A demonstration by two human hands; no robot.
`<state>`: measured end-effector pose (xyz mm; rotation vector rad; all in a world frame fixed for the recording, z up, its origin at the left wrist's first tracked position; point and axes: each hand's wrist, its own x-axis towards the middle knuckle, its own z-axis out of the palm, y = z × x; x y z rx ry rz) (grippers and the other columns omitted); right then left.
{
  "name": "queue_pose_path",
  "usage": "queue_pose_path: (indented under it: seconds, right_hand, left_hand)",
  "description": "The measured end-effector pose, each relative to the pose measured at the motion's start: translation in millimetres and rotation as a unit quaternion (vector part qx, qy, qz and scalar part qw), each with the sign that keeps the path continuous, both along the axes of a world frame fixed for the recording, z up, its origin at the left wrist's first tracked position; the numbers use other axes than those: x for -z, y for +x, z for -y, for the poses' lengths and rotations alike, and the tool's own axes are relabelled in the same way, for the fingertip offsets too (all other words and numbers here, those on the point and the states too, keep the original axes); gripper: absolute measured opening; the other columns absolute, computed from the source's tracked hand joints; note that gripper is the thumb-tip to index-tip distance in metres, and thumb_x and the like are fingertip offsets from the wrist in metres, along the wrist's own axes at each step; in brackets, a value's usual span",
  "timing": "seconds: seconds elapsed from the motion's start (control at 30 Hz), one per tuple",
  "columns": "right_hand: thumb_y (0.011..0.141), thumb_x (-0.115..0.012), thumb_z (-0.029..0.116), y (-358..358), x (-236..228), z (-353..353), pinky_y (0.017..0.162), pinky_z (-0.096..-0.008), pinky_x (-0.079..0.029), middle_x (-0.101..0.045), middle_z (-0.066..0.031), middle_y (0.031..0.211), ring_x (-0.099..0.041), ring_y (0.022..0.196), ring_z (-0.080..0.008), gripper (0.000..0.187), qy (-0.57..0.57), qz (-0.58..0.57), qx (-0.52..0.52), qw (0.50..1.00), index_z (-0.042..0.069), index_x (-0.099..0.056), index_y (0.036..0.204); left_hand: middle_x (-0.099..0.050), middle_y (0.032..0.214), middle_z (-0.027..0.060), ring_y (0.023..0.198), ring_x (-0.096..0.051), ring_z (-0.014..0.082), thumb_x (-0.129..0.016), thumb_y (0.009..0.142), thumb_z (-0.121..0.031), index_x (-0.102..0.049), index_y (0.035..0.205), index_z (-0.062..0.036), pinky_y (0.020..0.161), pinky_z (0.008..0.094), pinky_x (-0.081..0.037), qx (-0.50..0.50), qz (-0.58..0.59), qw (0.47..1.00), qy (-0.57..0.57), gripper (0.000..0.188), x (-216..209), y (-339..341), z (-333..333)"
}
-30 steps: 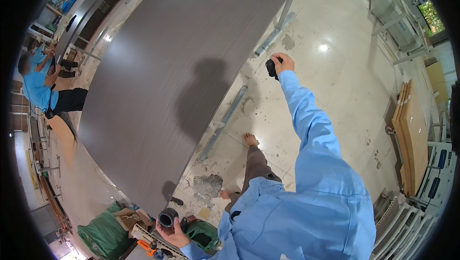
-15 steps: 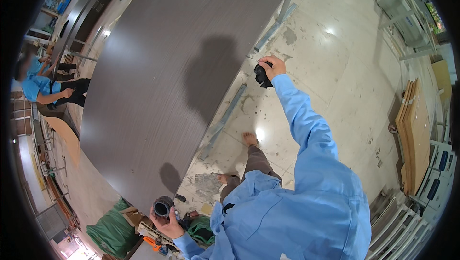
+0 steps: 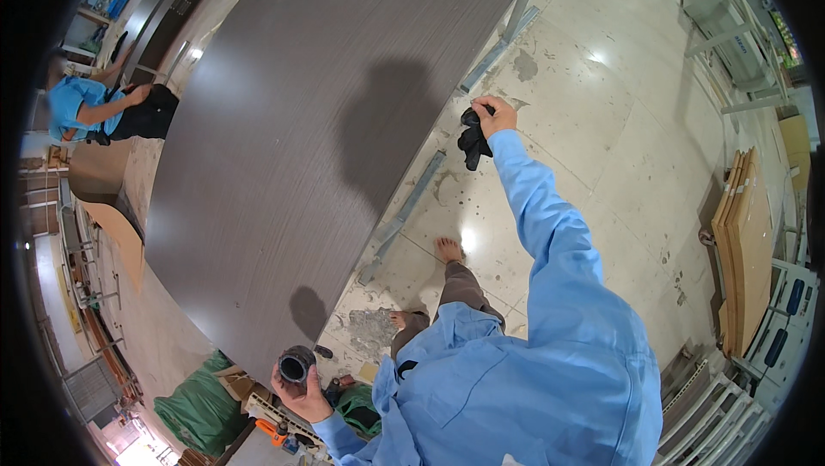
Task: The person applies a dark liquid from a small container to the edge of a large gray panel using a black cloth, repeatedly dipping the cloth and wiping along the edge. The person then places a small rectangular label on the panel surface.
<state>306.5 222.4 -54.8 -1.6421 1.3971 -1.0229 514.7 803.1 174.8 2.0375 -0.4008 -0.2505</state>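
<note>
At the lower left, my left hand (image 3: 300,394) is wrapped round a dark round cup (image 3: 296,365), whose open mouth faces up; what is inside cannot be made out. My right hand (image 3: 496,117) is stretched forward at the long right edge of a big dark-grey wood-grain panel (image 3: 258,148). Pinched in its fingers hangs a limp piece of black cloth (image 3: 473,146) with finger-like lobes. The cloth hangs just off the panel's edge, over the floor. Shadows fall across the panel's surface.
Grey metal supports (image 3: 412,195) show beneath the panel's edge. A green sheet (image 3: 202,406) and an orange tool (image 3: 272,432) lie at the lower left. Cardboard sheets (image 3: 746,251) stand at right. Across the panel, a person in a blue shirt (image 3: 86,105) stands at far left.
The black cloth has dropped open and hangs longer from my right hand, which has shifted slightly. My left hand keeps the cup, tilted a little differently. The other person has moved nearer the panel.
</note>
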Motion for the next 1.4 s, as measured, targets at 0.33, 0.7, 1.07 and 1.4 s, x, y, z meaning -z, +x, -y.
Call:
queue_pose_path:
  seconds: [0.33,0.7,1.07,1.4]
  right_hand:
    - [0.085,-0.081,0.013,-3.7,-8.8,18.7,0.085,-0.0380,-0.055,-0.075,-0.0118,0.097,-0.071,0.093,-0.0310,0.009,-0.028,-0.039,-0.005,0.999,0.010,-0.080,0.093]
    - [0.086,-0.081,0.009,-2.7,-2.5,-5.6,0.085,-0.0355,-0.054,-0.074,-0.0100,0.094,-0.070,0.090,-0.0268,0.008,0.019,0.018,-0.080,0.996,0.008,-0.079,0.094]
    - [0.085,-0.082,0.017,0.1,5.5,24.2,0.088,-0.0389,-0.055,-0.076,-0.0123,0.100,-0.072,0.096,-0.0313,0.009,0.037,-0.003,0.003,0.999,0.012,-0.080,0.093]
    - [0.087,-0.080,0.018,-5.7,1.9,85.1,0.087,-0.0397,-0.056,-0.077,-0.0137,0.100,-0.073,0.094,-0.0325,0.008,0.019,-0.032,0.073,0.997,0.013,-0.081,0.093]
  left_hand:
    - [-0.057,0.138,0.0149,0.127,-0.057,0.0252,-0.079,0.083,0.007,-0.048,0.142,0.0000,0.113,0.0395,-0.044,-0.008,0.005,1.000,-0.015,0.067,-0.8,-3.1,10.5]
    - [-0.056,0.139,0.0143,0.128,-0.057,0.0250,-0.079,0.083,0.007,-0.048,0.141,-0.0001,0.113,0.0392,-0.044,-0.012,0.000,1.000,-0.023,0.067,3.0,-7.4,13.0]
    - [-0.056,0.138,0.0138,0.128,-0.057,0.0246,-0.080,0.083,0.005,-0.047,0.142,-0.0007,0.113,0.0390,-0.045,-0.007,-0.006,1.000,-0.022,0.068,-0.9,-10.8,17.2]
    - [-0.057,0.137,0.0138,0.127,-0.057,0.0246,-0.081,0.082,0.006,-0.048,0.142,-0.0007,0.113,0.0388,-0.044,-0.013,-0.001,1.000,-0.016,0.069,1.2,-10.3,15.1]
